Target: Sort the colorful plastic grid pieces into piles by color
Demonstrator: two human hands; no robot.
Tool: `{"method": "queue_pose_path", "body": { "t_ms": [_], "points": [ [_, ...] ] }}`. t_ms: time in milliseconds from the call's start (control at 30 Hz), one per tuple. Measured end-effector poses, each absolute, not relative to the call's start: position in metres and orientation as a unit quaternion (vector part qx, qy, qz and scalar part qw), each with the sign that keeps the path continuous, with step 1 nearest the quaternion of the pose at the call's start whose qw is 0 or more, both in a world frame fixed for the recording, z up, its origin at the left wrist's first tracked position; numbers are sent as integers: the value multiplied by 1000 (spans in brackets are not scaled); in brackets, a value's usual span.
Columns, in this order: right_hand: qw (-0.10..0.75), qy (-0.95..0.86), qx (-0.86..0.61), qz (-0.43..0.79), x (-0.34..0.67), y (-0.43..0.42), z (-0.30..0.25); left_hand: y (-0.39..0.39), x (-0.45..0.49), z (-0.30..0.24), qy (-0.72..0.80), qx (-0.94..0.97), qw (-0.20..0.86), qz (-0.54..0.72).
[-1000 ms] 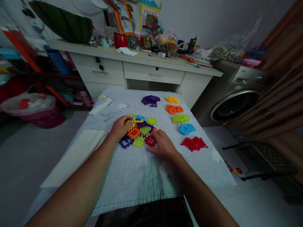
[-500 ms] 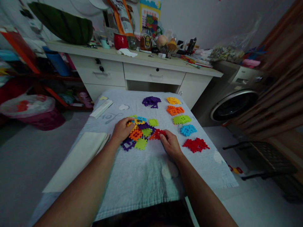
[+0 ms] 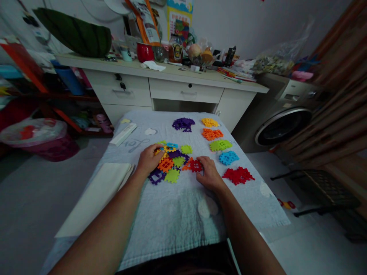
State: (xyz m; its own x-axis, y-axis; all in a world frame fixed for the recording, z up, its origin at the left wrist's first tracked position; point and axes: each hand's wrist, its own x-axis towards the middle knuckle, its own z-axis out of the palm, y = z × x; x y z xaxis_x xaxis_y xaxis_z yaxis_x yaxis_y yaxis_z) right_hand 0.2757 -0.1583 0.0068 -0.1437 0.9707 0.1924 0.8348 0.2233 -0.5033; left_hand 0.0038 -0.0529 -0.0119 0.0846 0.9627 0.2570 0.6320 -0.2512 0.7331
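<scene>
My left hand (image 3: 149,158) is closed on a yellow interlocking plastic tile (image 3: 162,152) at the left of a mixed heap. In that heap lie an orange tile (image 3: 165,165), a purple tile (image 3: 156,176), a green tile (image 3: 172,175) and a bit of blue (image 3: 172,146). My right hand (image 3: 210,172) rests at the heap's right side, thumb and fingers apart. Its fingertips are beside or touching a red tile (image 3: 196,165), which lies flat with an orange piece (image 3: 186,166) at its left.
Single-colour piles stand apart: purple (image 3: 183,124), yellow (image 3: 210,122), orange (image 3: 212,134), green (image 3: 220,145), blue (image 3: 228,157) and red (image 3: 238,175). A folded white cloth (image 3: 94,198) and a long white box (image 3: 123,134) lie left. A white desk (image 3: 186,91) stands behind.
My right thumb has come off the red tile and the fingers have spread, so the tile now shows flat on the cloth. My left hand stays at the yellow tile.
</scene>
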Motion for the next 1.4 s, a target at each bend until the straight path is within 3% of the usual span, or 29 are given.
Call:
{"method": "queue_pose_path", "body": {
  "t_ms": [267, 467, 733, 867, 1400],
  "points": [
    [255, -735, -607, 165, 279, -160, 19, -55, 4, -10, 569, 701, 232, 363],
    [293, -709, -633, 108, 315, -174, 37, -54, 3, -11, 573, 697, 236, 361],
    [197, -649, -735, 24, 404, -223, 45, -56, 5, -7, 573, 695, 243, 360],
    [193, -640, -744, 17, 426, -239, 36, -56, 6, -5, 570, 696, 246, 360],
    [175, -671, -720, 11, 380, -224, 50, -55, 5, -6, 574, 698, 238, 354]
  ]
}}
